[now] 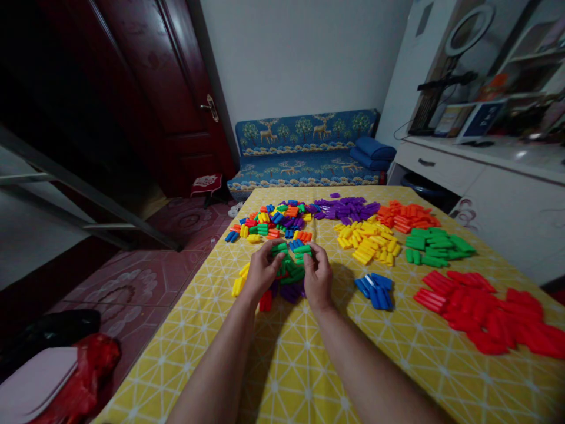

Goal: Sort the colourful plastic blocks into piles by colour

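Two forearms reach over the yellow cloth of the table. A red pile spreads toward the right edge, and a small blue pile sits between it and the hands. Nearer the left edge than the right, the left hand closes thumb and fingers on a green block; the right hand pinches a second green block just beside it, the two held above a small heap (partly hidden by the hands). Farther along the right edge lies a green pile, with a yellow pile inward. A mixed pile flanks the left edge, an orange pile the far right corner, a purple pile the far edge. Beyond stands a blue sofa.
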The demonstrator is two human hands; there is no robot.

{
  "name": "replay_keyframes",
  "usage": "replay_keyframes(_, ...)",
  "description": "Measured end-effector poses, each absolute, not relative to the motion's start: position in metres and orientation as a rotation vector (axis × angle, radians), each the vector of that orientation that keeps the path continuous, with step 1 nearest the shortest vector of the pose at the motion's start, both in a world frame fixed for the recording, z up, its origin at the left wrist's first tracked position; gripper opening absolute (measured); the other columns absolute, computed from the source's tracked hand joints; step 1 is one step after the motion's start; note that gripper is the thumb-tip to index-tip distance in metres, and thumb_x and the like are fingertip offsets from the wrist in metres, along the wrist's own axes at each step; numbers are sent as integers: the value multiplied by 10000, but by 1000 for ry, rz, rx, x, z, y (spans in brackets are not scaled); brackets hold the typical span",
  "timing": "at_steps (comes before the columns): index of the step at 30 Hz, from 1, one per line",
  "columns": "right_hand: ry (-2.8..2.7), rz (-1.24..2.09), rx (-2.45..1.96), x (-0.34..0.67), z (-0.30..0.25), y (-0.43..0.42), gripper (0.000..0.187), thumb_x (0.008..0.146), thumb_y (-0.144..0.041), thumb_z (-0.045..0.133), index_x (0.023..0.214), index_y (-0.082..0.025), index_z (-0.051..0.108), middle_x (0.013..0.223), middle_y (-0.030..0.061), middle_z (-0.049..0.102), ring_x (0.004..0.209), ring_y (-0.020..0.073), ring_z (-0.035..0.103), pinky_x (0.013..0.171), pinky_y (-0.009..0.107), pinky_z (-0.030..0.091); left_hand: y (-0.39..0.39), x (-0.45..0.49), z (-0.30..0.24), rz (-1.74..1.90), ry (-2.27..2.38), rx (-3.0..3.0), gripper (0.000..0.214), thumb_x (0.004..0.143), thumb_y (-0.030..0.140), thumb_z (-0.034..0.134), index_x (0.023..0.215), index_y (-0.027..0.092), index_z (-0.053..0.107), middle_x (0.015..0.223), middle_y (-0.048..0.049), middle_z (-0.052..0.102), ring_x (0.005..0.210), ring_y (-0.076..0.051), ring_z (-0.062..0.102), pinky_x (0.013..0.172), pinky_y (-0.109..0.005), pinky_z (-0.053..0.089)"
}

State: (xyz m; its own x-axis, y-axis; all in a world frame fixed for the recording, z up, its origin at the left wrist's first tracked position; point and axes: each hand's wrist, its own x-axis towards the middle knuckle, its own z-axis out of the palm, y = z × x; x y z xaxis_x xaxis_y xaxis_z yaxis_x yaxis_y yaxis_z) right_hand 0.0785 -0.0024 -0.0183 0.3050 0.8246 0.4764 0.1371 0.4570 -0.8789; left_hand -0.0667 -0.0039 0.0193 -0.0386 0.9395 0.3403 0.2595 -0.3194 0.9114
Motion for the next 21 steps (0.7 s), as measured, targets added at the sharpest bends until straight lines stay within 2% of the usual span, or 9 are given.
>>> replay_keyframes(5, -1133, 530, -1058, 80, -22, 1, 324, 935, -382, 460, 1146, -178, 597, 1101, 116, 682, 992, 224, 644, 857, 382, 518, -2, -73, 19, 1440, 1530, 1701, 359, 865, 238, 568, 1213, 178, 633, 895, -48, 696, 716, -151, 627, 642, -258, 511)
replay_keyframes(8, -1184, 522, -1071, 79, -25, 4, 353, 924, -351, 474, 1211, -173, 577, 1126, 128, 673, 1025, 233, 637, 862, 385, 520, -3, -69, 16, 1371, 1511, 1912, 425, 857, 149, 532, 1271, 210, 608, 1050, -76, 687, 923, -199, 653, 783, -319, 540)
replay_keyframes(10, -1216, 504, -1082, 79, -28, 6, 390, 906, -303, 489, 1268, -171, 548, 1162, 139, 657, 1044, 236, 627, 861, 388, 520, -4, -66, 15, 1335, 1518, 2079, 484, 844, 119, 533, 1315, 221, 572, 1220, -103, 624, 1099, -228, 611, 902, -362, 520)
replay_keyframes(12, -1256, 473, -1079, 78, -29, 6, 425, 890, -246, 489, 1307, -172, 520, 1204, 149, 632, 1025, 224, 624, 842, 375, 524, -6, -65, 17, 1301, 1567, 2187, 510, 834, 142, 564, 1337, 222, 544, 1328, -119, 548, 1177, -242, 573, 963, -381, 496)
replay_keyframes(14, -1296, 449, -1065, 78, -29, 6, 445, 879, -199, 476, 1323, -176, 498, 1232, 151, 604, 948, 196, 628, 788, 343, 531, -9, -66, 22, 1215, 1661, 2227, 452, 818, 199, 614, 1269, 220, 588, 1266, -107, 585, 1108, -237, 609, 938, -371, 505)
replay_keyframes(17, -1326, 389, -1064, 78, -26, 5, 421, 856, -147, 460, 1272, -185, 517, 1186, 129, 599, 843, 164, 610, 745, 322, 525, -15, -68, 31, 920, 1793, 2278, 308, 773, 318, 692, 1068, 232, 683, 993, -54, 681, 914, -228, 655, 856, -361, 521)
replay_keyframes(19, -1360, 338, -1073, 78, -24, 3, 371, 835, -125, 463, 1187, -185, 562, 1113, 107, 620, 840, 167, 601, 770, 332, 515, -19, -69, 35, 730, 1824, 2337, 372, 717, 362, 741, 1067, 246, 697, 1020, -58, 683, 924, -249, 653, 857, -379, 515)
replay_keyframes(21, -1438, 325, -1078, 79, -21, 1, 315, 815, -113, 473, 1092, -182, 609, 1017, 86, 648, 834, 176, 601, 782, 332, 505, -20, -68, 35, 633, 1822, 2379, 467, 696, 328, 748, 1154, 260, 680, 1165, -81, 649, 1014, -275, 634, 889, -391, 504)
